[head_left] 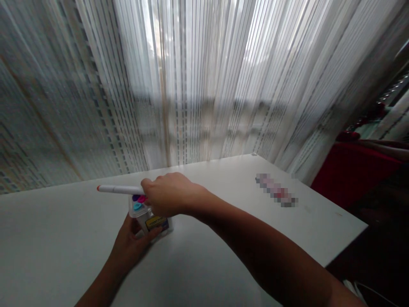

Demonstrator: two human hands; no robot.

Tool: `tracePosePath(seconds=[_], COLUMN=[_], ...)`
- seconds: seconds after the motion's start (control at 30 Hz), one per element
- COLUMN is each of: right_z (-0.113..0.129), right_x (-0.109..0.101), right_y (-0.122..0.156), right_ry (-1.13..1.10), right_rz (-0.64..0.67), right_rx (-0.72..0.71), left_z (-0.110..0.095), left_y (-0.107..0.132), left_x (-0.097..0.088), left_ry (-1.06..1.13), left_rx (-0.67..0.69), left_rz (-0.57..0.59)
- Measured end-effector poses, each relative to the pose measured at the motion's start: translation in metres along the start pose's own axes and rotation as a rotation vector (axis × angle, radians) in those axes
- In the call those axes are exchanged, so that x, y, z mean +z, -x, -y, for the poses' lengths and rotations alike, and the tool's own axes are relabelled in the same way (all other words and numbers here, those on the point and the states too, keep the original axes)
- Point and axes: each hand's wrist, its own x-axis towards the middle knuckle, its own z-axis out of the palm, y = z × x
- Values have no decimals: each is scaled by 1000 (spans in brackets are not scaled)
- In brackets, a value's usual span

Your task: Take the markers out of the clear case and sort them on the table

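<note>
My right hand (171, 194) is closed round a white marker (121, 189) with an orange end, held nearly level and pointing left. Below it stands a clear plastic marker box (140, 213) with a yellow and dark label on its side. Purple, pink and light blue marker ends show at the box's top; my right hand covers the rest of the opening. My left hand (131, 245) grips the box low down from the left and front, its thumb across the label. The box appears to rest on the white table (198, 264).
A pixelated, blurred-out long object (276, 189) lies on the table's right part. Striped string curtains (198, 85) hang behind the table's back edge. Beyond the right edge are a red cloth-like surface (345, 175) and a dark floor area with a thin pale cable (373, 290).
</note>
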Motion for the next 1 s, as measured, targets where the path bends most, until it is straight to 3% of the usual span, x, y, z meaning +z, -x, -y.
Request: tracePosePath(seconds=[0.3, 0.53, 0.77, 0.87, 1.0], right_z=[-4, -3, -3, -6, -22], right_x=[-1, -11, -6, -20, -57], right_y=[2, 6, 1, 7, 31], right_ry=[96, 91, 90, 77, -2], right_rz=[-11, -88, -90, -138, -392], right_rx=[-111, -135, -143, -133, -31], left_z=[5, 2, 0, 3, 6], left_y=[0, 8, 7, 4, 2], left_x=[-1, 5, 4, 3, 1], left_ry=[-24, -30, -39, -41, -55], left_rx=[0, 37, 23, 2, 0], left_rz=[14, 13, 14, 41, 43])
